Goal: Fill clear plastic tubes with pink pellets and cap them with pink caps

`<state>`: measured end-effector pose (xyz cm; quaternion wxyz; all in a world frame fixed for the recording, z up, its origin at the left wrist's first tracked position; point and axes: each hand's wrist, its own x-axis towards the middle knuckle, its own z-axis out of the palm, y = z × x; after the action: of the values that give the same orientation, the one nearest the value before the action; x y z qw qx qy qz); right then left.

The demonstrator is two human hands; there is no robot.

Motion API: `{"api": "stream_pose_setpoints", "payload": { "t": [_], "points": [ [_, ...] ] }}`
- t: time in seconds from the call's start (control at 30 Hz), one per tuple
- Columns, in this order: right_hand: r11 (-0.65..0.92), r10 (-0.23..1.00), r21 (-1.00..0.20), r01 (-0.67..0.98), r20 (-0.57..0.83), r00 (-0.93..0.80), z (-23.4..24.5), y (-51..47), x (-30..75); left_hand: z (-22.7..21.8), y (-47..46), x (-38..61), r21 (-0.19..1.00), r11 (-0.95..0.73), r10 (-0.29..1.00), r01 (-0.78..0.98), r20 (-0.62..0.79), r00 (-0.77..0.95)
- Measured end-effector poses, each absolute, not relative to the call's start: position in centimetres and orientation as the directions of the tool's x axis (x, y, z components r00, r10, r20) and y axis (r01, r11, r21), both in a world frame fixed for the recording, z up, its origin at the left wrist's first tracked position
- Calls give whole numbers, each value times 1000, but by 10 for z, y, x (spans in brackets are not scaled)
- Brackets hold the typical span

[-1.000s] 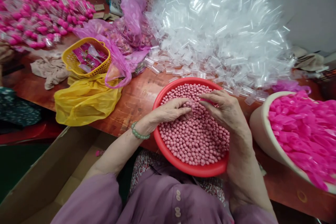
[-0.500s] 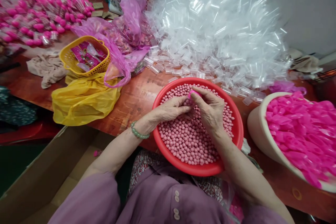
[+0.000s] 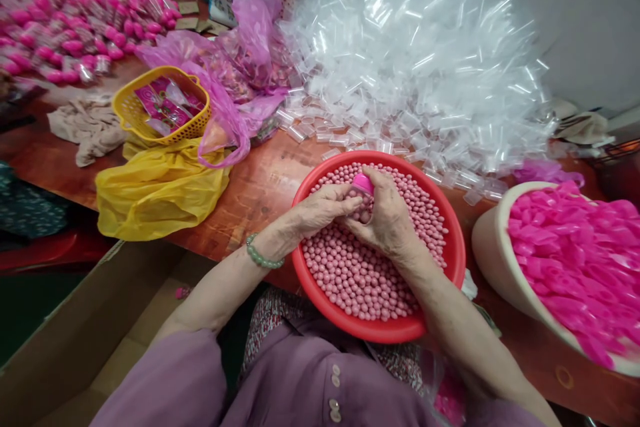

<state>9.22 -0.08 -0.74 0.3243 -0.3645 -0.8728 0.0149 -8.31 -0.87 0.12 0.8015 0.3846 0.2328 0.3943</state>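
Clear plastic tube point(image 3: 365, 213), bead-filled under a magenta cap point(image 3: 363, 182), is held over pink beads point(image 3: 363, 285) in a red basin point(image 3: 380, 329). Left hand point(image 3: 323, 210) and right hand point(image 3: 393, 220) have their fingers clamped around it, hiding its lower end. At right, a cream bucket point(image 3: 493, 243) is cut off. On the reddish-brown table point(image 3: 265, 180), a far heap of clear tubes point(image 3: 410, 73) reaches the grey wall point(image 3: 580, 20). Half a second ago, the right fingers covered more of the cap.
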Motion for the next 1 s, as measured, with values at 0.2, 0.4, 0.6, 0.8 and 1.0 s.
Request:
{"api": "stream_pose_setpoints", "payload": {
  "t": [0.2,0.4,0.6,0.8,1.0],
  "points": [
    [727,529,-65,684,689,-496,-8,-2,87,-1,-8,-80,777,406,815,-482,-69,575],
    [650,611,-78,756,645,-459,-11,-5,89,-2,-10,-79,765,414,809,-493,-61,585],
    [648,665,-184,739,609,-432,-14,-7,86,-2,-10,-77,779,384,824,-495,-47,565],
    [639,754,-435,635,518,-403,-3,-7,83,-3,-6,-78,809,352,843,-471,-55,535],
    [337,939,-904,262,305,-157,15,-2,91,-3,-1,-78,901,243,813,-358,12,582]
  ]
}}
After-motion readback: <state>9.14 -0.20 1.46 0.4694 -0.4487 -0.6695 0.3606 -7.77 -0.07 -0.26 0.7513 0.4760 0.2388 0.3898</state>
